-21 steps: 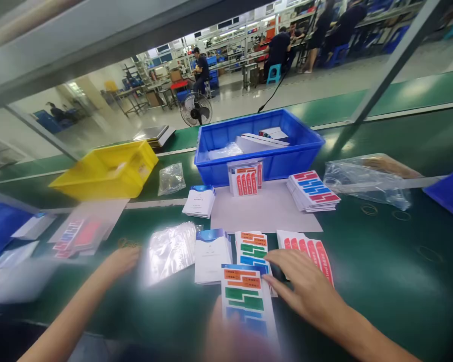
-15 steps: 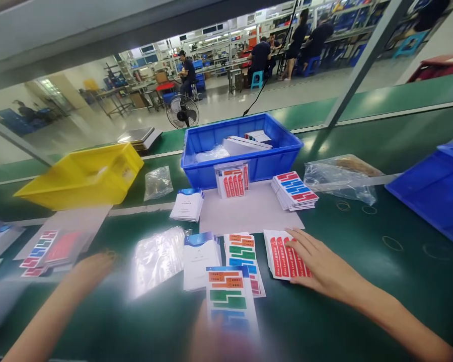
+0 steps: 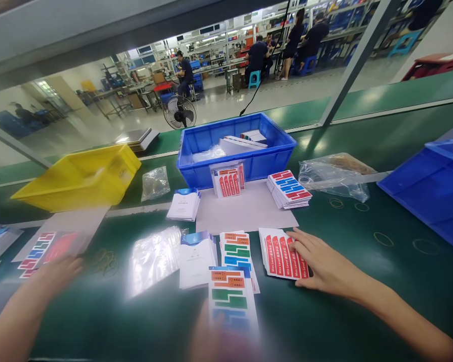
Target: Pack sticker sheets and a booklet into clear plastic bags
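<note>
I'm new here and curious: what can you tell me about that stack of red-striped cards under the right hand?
The stack of red-striped cards is thin white card printed with upright red bars bearing white lettering. It lies flat and slightly fanned on the green table, right of the multicoloured cards. The right hand rests on its right edge, fingers spread.

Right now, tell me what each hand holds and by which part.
Nothing is lifted. The right hand lies flat on the right edge of the red-striped white sticker sheets; the blurred left hand holds nothing visible.

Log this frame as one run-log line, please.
right hand: flat on red sticker stack | left hand: blurred, by rubber bands | centre: multicolour label sheets, white booklets | behind: blue bin
</note>
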Demonstrator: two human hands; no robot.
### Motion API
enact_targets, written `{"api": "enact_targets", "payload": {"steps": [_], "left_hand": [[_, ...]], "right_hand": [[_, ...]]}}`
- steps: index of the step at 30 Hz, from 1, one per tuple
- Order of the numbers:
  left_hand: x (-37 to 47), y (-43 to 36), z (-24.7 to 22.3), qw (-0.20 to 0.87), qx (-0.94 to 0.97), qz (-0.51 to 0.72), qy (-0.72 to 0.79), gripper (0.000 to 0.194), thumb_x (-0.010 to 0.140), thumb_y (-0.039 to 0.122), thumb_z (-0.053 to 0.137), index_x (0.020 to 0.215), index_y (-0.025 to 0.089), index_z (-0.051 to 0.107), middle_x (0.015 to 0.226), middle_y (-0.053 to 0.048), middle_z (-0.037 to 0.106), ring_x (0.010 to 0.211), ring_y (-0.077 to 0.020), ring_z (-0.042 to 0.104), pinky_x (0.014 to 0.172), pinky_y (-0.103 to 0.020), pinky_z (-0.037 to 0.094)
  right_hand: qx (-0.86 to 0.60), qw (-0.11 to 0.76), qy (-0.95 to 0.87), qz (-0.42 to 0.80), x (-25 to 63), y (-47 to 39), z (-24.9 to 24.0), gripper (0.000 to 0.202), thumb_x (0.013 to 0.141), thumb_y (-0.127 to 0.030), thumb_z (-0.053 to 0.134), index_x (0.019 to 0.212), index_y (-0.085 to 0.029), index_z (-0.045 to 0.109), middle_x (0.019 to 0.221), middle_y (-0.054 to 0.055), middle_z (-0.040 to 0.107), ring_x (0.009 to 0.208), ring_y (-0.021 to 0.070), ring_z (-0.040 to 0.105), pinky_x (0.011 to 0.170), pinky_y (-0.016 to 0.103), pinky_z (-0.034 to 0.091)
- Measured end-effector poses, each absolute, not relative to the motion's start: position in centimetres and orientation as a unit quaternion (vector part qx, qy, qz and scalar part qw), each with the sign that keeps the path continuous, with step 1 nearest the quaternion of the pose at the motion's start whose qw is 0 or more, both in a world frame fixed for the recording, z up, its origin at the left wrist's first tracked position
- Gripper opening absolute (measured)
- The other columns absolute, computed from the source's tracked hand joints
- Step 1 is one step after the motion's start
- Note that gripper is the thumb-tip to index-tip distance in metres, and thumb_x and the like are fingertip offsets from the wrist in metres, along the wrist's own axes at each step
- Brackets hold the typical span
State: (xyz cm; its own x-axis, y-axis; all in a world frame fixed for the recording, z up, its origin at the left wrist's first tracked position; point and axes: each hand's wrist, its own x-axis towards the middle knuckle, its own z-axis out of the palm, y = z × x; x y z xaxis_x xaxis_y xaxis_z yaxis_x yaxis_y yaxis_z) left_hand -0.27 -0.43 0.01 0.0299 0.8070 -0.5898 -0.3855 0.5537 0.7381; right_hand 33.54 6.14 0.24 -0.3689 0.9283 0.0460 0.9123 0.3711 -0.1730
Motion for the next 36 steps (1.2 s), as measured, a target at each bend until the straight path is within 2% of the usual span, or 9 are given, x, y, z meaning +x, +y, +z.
{"api": "enact_targets", "payload": {"steps": [2,7,13,17,24,27,31,34,36], "left_hand": [[-0.1,-0.5,0.0,0.694,0.196,0.429,0.544,0.028,0.080,0.038,0.069,0.108,0.036,0.068,0.085,0.002,0.078,0.109,-0.0339,0.066,0.079,-0.045,0.058],[0.0,-0.4,0.3,0.705,0.185,0.417,0.543,0.027,0.080,0.040,0.068,0.108,0.038,0.067,0.084,0.004,0.078,0.111,-0.0337,0.065,0.082,-0.046,0.058],[0.4,-0.2,0.8,0.710,0.151,0.398,0.561,0.046,0.072,0.039,0.076,0.116,0.030,0.064,0.090,-0.004,0.078,0.106,-0.0381,0.067,0.090,-0.052,0.055],[0.7,-0.3,0.7,0.710,0.154,0.401,0.558,0.048,0.071,0.039,0.078,0.115,0.026,0.064,0.090,-0.007,0.077,0.103,-0.0379,0.068,0.094,-0.053,0.052],[1.5,-0.1,-0.2,0.698,0.168,0.437,0.542,0.047,0.069,0.049,0.076,0.107,0.022,0.070,0.101,-0.008,0.076,0.104,-0.0339,0.067,0.098,-0.046,0.049],[1.7,0.2,0.0,0.683,0.246,0.435,0.532,0.052,0.068,0.054,0.075,0.106,0.018,0.070,0.103,-0.011,0.074,0.105,-0.0345,0.065,0.096,-0.044,0.049],[0.8,0.2,1.8,0.622,0.407,0.388,0.545,0.042,0.078,0.044,0.069,0.110,0.018,0.067,0.108,-0.011,0.073,0.096,-0.0292,0.067,0.084,-0.034,0.053],[-0.3,0.2,3.5,0.535,0.580,0.323,0.522,0.031,0.089,0.037,0.054,0.111,0.018,0.065,0.096,-0.008,0.075,0.076,-0.0203,0.067,0.070,-0.026,0.051],[-0.9,0.4,4.3,0.425,0.723,0.284,0.465,0.031,0.091,0.030,0.047,0.114,0.019,0.064,0.087,-0.007,0.075,0.069,-0.0181,0.065,0.066,-0.026,0.050]], "right_hand": [[-0.564,0.066,-0.821,0.065,33.4,6.0,0.1,0.060,0.063,-0.046,0.076,0.110,-0.014,0.058,0.137,0.024,0.052,0.134,0.0412,0.040,0.104,0.054,0.039],[-0.578,0.072,-0.809,0.083,33.5,5.7,0.5,0.040,0.068,-0.038,0.070,0.100,-0.017,0.058,0.133,0.022,0.056,0.127,0.0365,0.049,0.100,0.050,0.043],[-0.586,0.085,-0.800,0.096,34.9,5.6,0.9,0.046,0.067,-0.058,0.072,0.092,-0.021,0.064,0.137,0.019,0.054,0.131,0.0415,0.043,0.101,0.057,0.041],[-0.602,0.089,-0.787,0.101,35.6,5.5,1.9,0.039,0.072,-0.059,0.069,0.087,-0.023,0.067,0.140,0.015,0.052,0.132,0.0415,0.043,0.102,0.060,0.040],[-0.538,0.149,-0.827,0.071,28.5,2.1,4.9,0.048,0.073,-0.061,0.068,0.104,-0.024,0.065,0.145,0.017,0.047,0.136,0.0441,0.037,0.104,0.068,0.034],[-0.497,0.162,-0.850,0.068,22.8,0.3,4.1,0.048,0.075,-0.054,0.069,0.108,-0.020,0.062,0.146,0.021,0.046,0.136,0.0457,0.037,0.102,0.068,0.038],[-0.508,0.208,-0.832,0.081,18.9,-1.0,2.5,0.047,0.077,-0.048,0.071,0.111,-0.018,0.059,0.151,0.022,0.038,0.139,0.0455,0.030,0.102,0.066,0.040],[-0.541,0.283,-0.779,0.141,19.5,-1.4,2.1,0.047,0.084,-0.043,0.064,0.123,-0.021,0.052,0.157,0.017,0.029,0.141,0.0389,0.030,0.104,0.057,0.043],[-0.564,0.330,-0.728,0.206,20.5,-1.6,1.9,0.050,0.087,-0.037,0.060,0.132,-0.023,0.044,0.155,0.015,0.033,0.140,0.0328,0.035,0.105,0.050,0.045]]}}
